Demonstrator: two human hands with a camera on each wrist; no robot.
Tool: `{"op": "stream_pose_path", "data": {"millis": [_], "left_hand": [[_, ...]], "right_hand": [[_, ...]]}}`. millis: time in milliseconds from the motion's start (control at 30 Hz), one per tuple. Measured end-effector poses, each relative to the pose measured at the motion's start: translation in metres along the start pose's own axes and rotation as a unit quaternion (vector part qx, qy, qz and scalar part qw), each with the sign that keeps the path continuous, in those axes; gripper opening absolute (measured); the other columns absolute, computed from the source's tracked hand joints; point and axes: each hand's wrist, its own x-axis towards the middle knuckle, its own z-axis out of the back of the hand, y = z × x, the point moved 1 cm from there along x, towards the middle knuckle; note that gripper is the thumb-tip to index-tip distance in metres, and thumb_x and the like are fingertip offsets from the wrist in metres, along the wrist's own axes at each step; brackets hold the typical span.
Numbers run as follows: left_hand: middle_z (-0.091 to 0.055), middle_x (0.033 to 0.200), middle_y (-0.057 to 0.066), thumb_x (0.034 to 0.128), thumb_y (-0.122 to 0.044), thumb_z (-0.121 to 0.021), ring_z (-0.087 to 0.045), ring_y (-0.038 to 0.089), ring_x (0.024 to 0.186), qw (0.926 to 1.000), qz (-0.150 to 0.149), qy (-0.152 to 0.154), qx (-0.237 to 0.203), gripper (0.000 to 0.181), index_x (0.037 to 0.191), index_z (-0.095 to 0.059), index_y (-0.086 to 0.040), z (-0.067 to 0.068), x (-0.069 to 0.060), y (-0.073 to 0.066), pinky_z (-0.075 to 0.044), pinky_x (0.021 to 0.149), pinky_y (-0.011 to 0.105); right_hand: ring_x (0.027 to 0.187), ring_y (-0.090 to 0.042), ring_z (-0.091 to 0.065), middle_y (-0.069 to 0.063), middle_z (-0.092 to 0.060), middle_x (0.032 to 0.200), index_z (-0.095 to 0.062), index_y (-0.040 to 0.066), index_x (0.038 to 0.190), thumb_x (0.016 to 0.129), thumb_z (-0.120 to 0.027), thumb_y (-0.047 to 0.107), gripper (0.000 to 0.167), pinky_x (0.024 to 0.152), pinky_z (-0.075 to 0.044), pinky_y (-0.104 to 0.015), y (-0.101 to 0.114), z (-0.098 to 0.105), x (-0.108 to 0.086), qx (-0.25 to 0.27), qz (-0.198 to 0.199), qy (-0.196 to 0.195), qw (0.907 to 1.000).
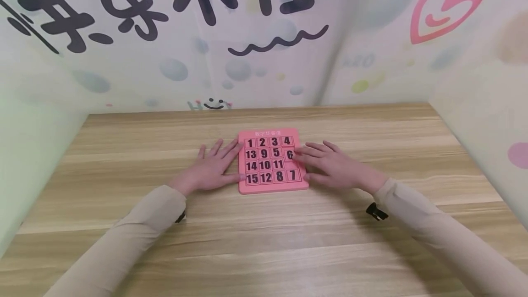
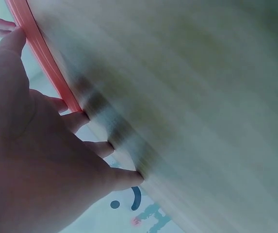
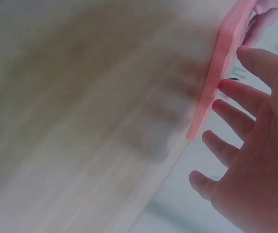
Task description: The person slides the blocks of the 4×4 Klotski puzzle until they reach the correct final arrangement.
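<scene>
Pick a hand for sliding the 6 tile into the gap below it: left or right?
Right, probably: the right hand is at the 6 tile, just above the gap. The left hand is across the pink board, at its left edge.

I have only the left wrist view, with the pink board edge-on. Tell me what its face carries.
Observer: It's a sliding number puzzle, with tiles numbered 1 to 15.
Operator: Locate the gap.
Observer: The gap is in the third row, far right, between tile 6 above and tile 7 below.
Operator: Report the right hand.
Observer: The right hand reaches in from the puzzle's right side, one of its fingers at tile 6.
</scene>
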Motion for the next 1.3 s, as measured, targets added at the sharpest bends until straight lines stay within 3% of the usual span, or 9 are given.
{"op": "stream_pose_path", "data": {"millis": [367, 700, 967, 1300], "left_hand": [[0.000, 0.162, 0.005, 0.0939, -0.059, -0.047, 0.004, 0.040, 0.144, 1.0000, 0.001, -0.001, -0.004, 0.086, 0.157, -0.008, -0.015, 0.000, -0.002, -0.002, 0.007, 0.108, 0.066], [0.001, 0.161, 0.005, 0.0939, -0.060, -0.046, 0.004, 0.041, 0.144, 1.0000, -0.001, -0.004, -0.001, 0.087, 0.157, -0.008, -0.015, 0.001, -0.001, -0.002, 0.006, 0.108, 0.066], [0.000, 0.161, 0.006, 0.0942, -0.060, -0.047, 0.004, 0.041, 0.143, 1.0000, 0.001, -0.004, -0.004, 0.087, 0.157, -0.008, -0.014, 0.001, -0.003, -0.001, 0.007, 0.107, 0.066], [-0.002, 0.161, 0.008, 0.0941, -0.058, -0.048, 0.002, 0.043, 0.143, 0.9999, -0.004, -0.010, -0.003, 0.086, 0.157, -0.009, -0.013, 0.001, -0.003, -0.001, 0.005, 0.107, 0.067]], "right_hand": [[0.139, -0.038, -0.028, -0.010, -0.039, 0.150, -0.045, 0.011, 0.146, 0.098, -0.056, 0.036, 0.055, 0.111, -0.012, -0.062, 0.002, 0.001, 0.005, -0.002, -0.014, 0.016, 0.9998], [0.138, -0.033, -0.031, -0.007, -0.040, 0.150, -0.048, 0.015, 0.144, 0.099, -0.052, 0.035, 0.049, 0.111, -0.017, -0.060, 0.014, -0.002, -0.017, -0.020, 0.075, 0.026, 0.9966], [0.136, -0.034, -0.035, -0.008, -0.044, 0.147, -0.054, 0.019, 0.139, 0.095, -0.059, 0.031, 0.046, 0.108, -0.021, -0.063, 0.015, -0.002, -0.024, -0.014, 0.111, 0.007, 0.9937], [0.136, -0.035, -0.035, -0.010, -0.041, 0.148, -0.050, 0.014, 0.142, 0.097, -0.056, 0.030, 0.048, 0.110, -0.019, -0.061, 0.015, -0.005, -0.023, -0.003, 0.082, 0.009, 0.9966]]}}
